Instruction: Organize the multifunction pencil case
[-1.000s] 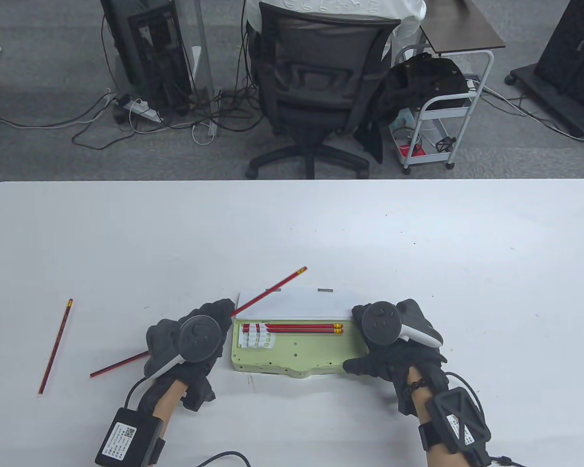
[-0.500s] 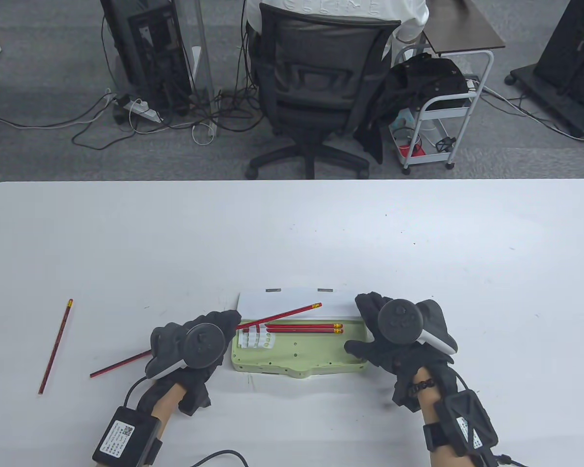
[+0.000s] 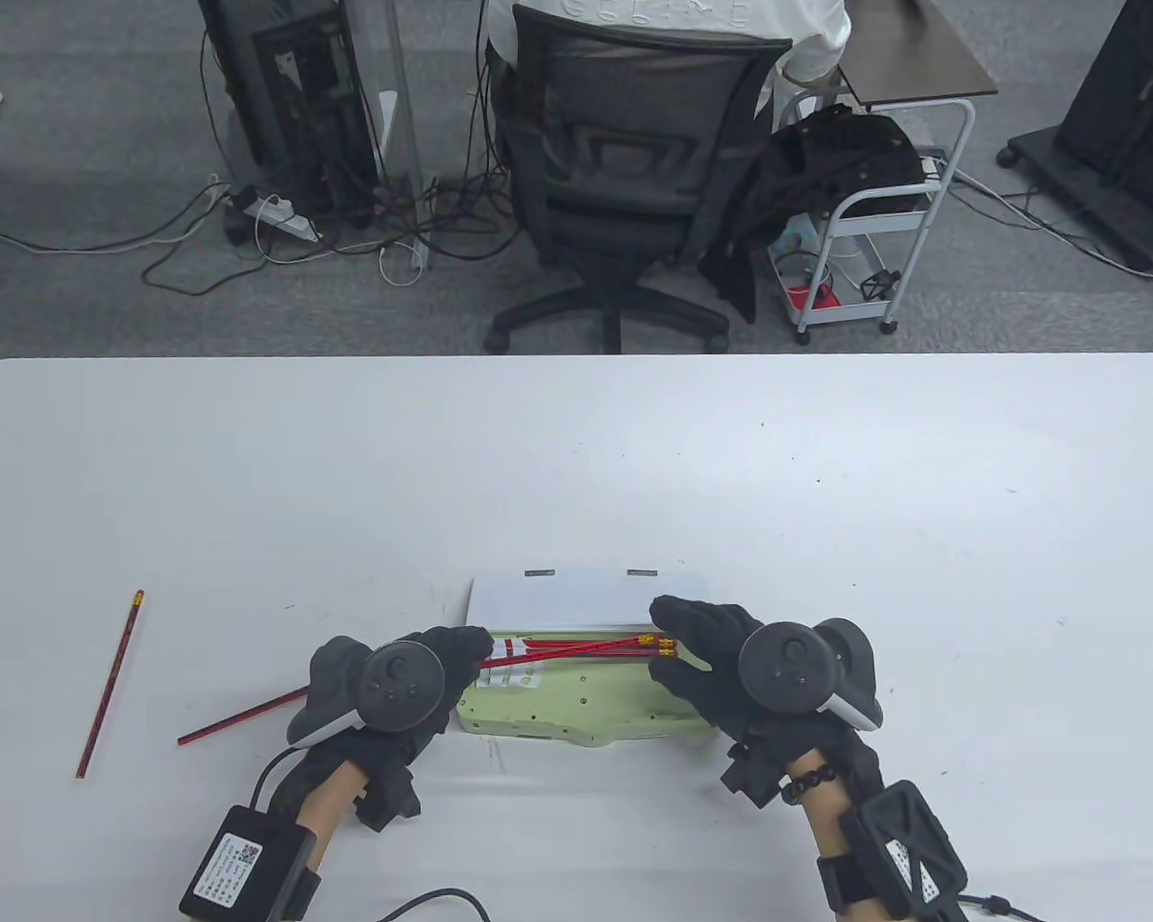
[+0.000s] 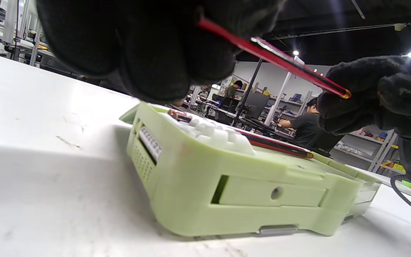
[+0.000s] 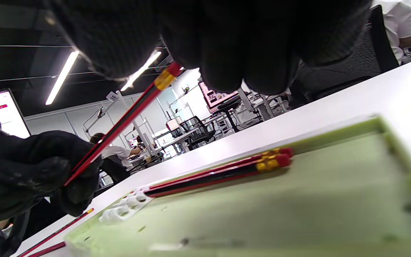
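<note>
A: Table view? What's lying on the white table (image 3: 576, 451)?
B: The green pencil case (image 3: 576, 706) is sitting open near the front edge. The left hand (image 3: 394, 672) is pinching a red pencil (image 3: 576, 649) above it, and the right hand (image 3: 730, 663) is touching its eraser end. An office chair (image 3: 625, 182) is standing behind.
A: Wrist views?
B: Two pencils (image 5: 219, 173) are lying in the case.

Bare tabletop (image 3: 576, 461) beyond case (image 3: 576, 715) — unobstructed

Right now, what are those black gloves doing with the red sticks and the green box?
A person is packing red pencils into an open pale green plastic pencil case on the white table. The left hand grips one red pencil and holds it above the case, while the right hand meets its eraser end. Two red pencils already lie in the case. Two more red pencils wait on the table to the left.
</note>
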`<state>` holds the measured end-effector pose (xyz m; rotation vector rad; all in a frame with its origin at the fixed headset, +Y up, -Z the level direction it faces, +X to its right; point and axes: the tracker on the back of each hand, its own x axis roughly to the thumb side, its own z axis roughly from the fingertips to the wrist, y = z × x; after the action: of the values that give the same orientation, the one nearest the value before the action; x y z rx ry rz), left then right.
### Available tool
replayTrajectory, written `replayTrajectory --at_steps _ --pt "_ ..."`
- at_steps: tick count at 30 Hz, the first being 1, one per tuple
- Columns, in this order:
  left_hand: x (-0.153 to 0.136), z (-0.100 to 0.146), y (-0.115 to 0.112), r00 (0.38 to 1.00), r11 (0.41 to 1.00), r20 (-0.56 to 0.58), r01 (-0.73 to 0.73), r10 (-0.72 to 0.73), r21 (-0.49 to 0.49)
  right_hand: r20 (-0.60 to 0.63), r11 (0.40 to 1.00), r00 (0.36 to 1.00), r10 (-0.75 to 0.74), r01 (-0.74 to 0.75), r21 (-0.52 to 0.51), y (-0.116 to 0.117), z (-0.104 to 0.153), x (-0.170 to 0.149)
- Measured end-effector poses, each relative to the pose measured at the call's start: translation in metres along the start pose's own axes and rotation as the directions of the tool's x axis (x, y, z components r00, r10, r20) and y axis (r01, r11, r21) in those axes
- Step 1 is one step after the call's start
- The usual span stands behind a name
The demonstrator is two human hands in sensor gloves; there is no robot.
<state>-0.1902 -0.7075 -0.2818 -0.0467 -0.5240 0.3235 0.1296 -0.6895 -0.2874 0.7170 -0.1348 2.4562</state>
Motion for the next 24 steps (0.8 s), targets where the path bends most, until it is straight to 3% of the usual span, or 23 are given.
replayTrajectory --at_steps 15,19,24 --pt "0.003 0.000 -0.001 0.999 0.999 0.031 -0.030 0.029 0.036 0.019 0.984 0.987 0.161 -0.162 0.073 0.017 -0.006 0.013" --pt "-0.009 0.001 -0.001 0.995 0.993 -0.007 -0.099 0.100 0.069 -0.039 0.980 0.981 0.190 -0.188 0.064 0.012 -0.006 0.006" --pt "-0.036 0.001 -0.007 0.985 0.987 -0.064 -0.163 0.163 0.010 -0.169 0.982 0.968 0.184 -0.176 0.062 -0.008 0.002 -0.021"
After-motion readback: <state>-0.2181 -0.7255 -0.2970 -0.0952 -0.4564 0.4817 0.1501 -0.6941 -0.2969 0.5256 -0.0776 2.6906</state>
